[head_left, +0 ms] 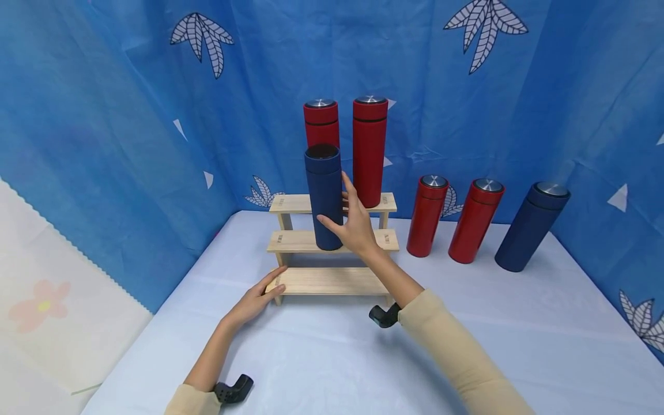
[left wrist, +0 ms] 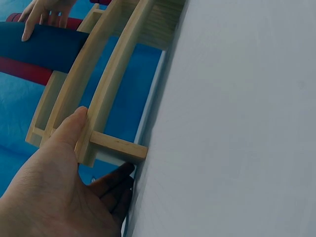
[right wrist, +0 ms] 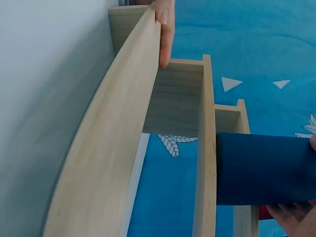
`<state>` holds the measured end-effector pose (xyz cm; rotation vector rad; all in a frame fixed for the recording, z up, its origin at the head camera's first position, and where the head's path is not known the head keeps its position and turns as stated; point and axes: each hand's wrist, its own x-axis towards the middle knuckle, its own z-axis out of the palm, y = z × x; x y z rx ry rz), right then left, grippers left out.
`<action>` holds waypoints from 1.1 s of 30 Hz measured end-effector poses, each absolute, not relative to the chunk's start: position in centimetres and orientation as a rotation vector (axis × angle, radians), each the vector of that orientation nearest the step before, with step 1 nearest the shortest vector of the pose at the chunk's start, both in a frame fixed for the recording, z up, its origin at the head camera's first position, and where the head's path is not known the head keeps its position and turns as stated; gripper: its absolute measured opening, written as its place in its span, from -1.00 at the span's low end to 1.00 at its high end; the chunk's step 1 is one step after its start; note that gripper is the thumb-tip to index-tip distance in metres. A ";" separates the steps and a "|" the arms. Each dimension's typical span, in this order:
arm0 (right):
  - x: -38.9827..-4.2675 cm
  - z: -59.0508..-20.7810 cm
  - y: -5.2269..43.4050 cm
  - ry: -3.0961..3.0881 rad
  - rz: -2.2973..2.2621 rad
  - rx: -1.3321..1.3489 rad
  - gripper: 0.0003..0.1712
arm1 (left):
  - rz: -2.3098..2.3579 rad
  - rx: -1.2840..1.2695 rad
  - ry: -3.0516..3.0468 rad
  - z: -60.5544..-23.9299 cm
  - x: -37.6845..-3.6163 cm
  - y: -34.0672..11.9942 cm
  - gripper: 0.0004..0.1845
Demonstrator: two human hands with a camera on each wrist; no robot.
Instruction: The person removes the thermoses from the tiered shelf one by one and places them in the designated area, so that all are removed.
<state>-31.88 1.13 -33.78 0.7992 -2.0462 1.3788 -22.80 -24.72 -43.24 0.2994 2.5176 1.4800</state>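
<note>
While the right hand is wrapping its fingers and thumb around the lower half of the dark blue flask, that flask is standing upright on the middle step of the wooden stepped rack, its base right at the step's front edge as far as the head view shows. The left hand is lying flat with straight fingers against the left end of the bottom step, thumb pressing on top of the board in the left wrist view, so it is bracing the rack rather than gripping it.

Just behind the grip, two red flasks are standing on the top step, the nearer one directly behind the blue flask. A backward nudge from the knuckles or the flask's shoulder could be tipping these tall, narrow bodies over. The blue flask seems to be missing its lid, showing a dark open mouth; a tilt could be spilling anything inside, though the contents cannot be told.

Because the hold is sitting low on a tall cylinder, the top could be swinging forward off the shallow step. To the right of the grip, two more red flasks and a capped blue flask are standing on the table, well apart from the hands and unlikely to be struck.
</note>
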 end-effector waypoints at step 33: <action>-24.6 -35.7 21.9 -1.972 1.034 0.491 0.23 | 1.529 0.309 2.544 -46.9 -25.1 -25.9 -0.38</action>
